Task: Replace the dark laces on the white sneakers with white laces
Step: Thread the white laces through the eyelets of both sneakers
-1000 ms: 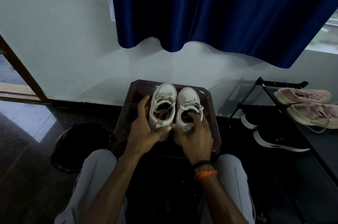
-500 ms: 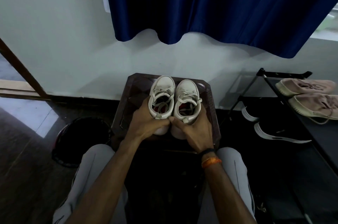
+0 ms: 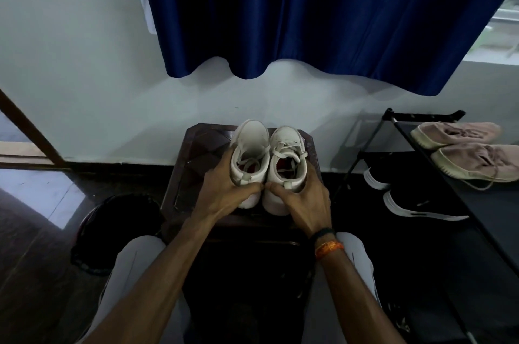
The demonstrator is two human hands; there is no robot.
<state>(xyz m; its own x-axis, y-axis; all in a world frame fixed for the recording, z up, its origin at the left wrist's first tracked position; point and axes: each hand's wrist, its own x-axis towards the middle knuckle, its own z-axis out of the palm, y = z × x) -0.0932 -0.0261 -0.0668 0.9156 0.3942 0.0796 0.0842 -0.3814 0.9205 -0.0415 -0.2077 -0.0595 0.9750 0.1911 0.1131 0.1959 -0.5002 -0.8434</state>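
A blue curtain [image 3: 323, 12] hangs against the pale wall above the work area. To the right stands a black shoe rack [image 3: 421, 152] bearing a pair of pinkish shoes [image 3: 466, 150]; a dark round bin [image 3: 118, 231] sits on the floor to the left. Directly ahead of the seated person is a dark wooden stool [image 3: 193, 164], and the white sneakers [image 3: 268, 164] are on or just above its top, side by side, toes toward the wall.

Change noted: a second ago both hands were only reaching onto the heels; now the left hand [image 3: 224, 195] is wrapped round the heel of the left sneaker and the right hand [image 3: 304, 197] round the heel of the right one, fingers curled on the outer sides, thumbs meeting between the shoes. The pair appears tipped up at the heels; whether the soles have left the stool cannot be told.

The laces [image 3: 288, 151] showing across the tongues look pale or grey in this light; their colour cannot be confirmed. Assessment: the pair is being taken in hand, and unlacing has not begun.
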